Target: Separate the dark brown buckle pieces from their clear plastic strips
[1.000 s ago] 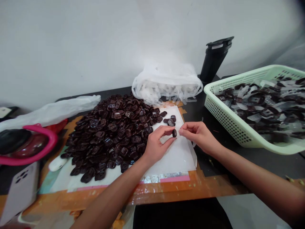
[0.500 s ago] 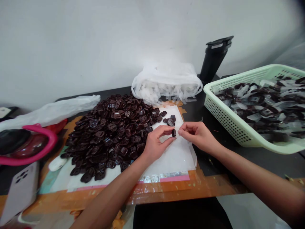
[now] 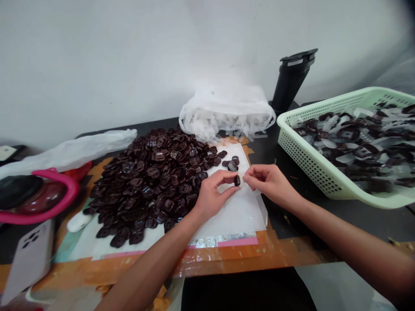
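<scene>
Between thumb and forefinger, my left hand pinches a small dark brown plastic buckle-like piece over the white sheet. Just to its right, my right hand is closed in a pinch, its fingertips close to the piece; whatever they hold is too small to make out. A large heap of similar glossy dark brown pieces lies left of my hands. Several loose pieces rest on the sheet beyond my left fingertips.
A light green basket at right holds brown pieces with clear strips. Behind the heap sits a plastic bag of translucent strips, beside a black container. A phone, white oval object and pink-handled jar stand left.
My right hand has shifted very slightly up and right at the piece. My left hand keeps its pinch almost unmoved, the piece turned slightly.
</scene>
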Motion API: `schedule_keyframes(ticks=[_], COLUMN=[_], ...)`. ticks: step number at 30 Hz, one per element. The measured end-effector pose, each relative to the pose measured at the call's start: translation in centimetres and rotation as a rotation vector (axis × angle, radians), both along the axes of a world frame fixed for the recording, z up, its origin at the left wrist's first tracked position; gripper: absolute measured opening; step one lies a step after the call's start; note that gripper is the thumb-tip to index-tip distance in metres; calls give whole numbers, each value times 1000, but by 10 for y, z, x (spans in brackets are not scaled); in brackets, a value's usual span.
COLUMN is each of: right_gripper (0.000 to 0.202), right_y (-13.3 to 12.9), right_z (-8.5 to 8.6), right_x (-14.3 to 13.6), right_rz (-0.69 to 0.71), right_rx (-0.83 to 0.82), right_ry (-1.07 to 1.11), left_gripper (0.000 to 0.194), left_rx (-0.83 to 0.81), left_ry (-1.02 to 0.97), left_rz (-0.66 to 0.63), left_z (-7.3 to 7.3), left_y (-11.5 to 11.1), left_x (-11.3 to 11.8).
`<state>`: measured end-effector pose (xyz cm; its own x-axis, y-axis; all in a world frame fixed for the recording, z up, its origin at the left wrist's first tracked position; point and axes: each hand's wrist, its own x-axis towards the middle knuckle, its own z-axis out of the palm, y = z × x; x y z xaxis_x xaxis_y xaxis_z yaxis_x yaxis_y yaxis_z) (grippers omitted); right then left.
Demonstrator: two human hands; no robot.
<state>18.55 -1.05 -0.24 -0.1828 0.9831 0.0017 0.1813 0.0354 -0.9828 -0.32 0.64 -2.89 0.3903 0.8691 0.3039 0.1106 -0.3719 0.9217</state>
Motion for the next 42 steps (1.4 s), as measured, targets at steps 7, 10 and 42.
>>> schedule_keyframes(ticks=[7, 10, 42], right_gripper=[17, 17, 26], right_y=[1, 1, 2], right_z=[-3, -6, -13], right_x=[-1, -3, -3], right_rz=[45, 59, 117], right_rx=[10, -22, 8], right_ry=[38, 85, 281], left_gripper=[27, 27, 29], left_rx=[88, 99, 16], left_ry=[69, 39, -32], left_rz=[3, 20, -15], left_z=[4, 6, 5], left_y=[0, -1, 1], left_x=[0, 0, 0])
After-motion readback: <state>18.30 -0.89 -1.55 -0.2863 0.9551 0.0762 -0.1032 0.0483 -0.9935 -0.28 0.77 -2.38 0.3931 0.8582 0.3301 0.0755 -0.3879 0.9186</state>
